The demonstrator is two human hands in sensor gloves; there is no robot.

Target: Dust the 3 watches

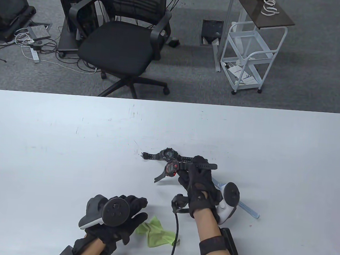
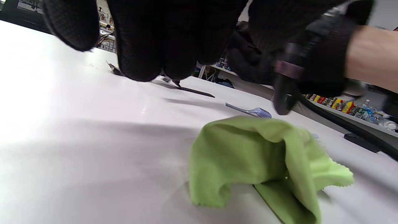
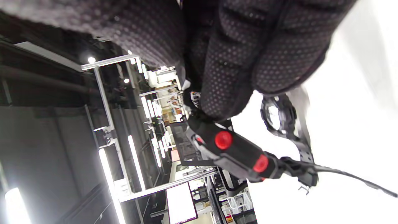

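A black watch [image 1: 168,154] lies flat mid-table. Just in front of it a red-and-black watch [image 1: 171,168] is tilted up, and my right hand [image 1: 194,168] grips its strap [image 1: 209,166]. In the right wrist view my fingers [image 3: 230,62] curl round that watch [image 3: 236,152], with the black watch [image 3: 275,116] on the table behind it. A pale lavender watch [image 1: 248,210] lies partly hidden under my right hand's tracker. A green cloth [image 1: 156,232] lies crumpled near the front edge. My left hand [image 1: 136,209] hovers beside the cloth [image 2: 255,155], its fingers [image 2: 149,46] holding nothing.
A black cable [image 1: 175,235] runs from my right hand towards the front edge, past the cloth. The white table [image 1: 70,143] has bare room to the left and right. Beyond its far edge stand an office chair [image 1: 120,42] and a white cart [image 1: 251,51].
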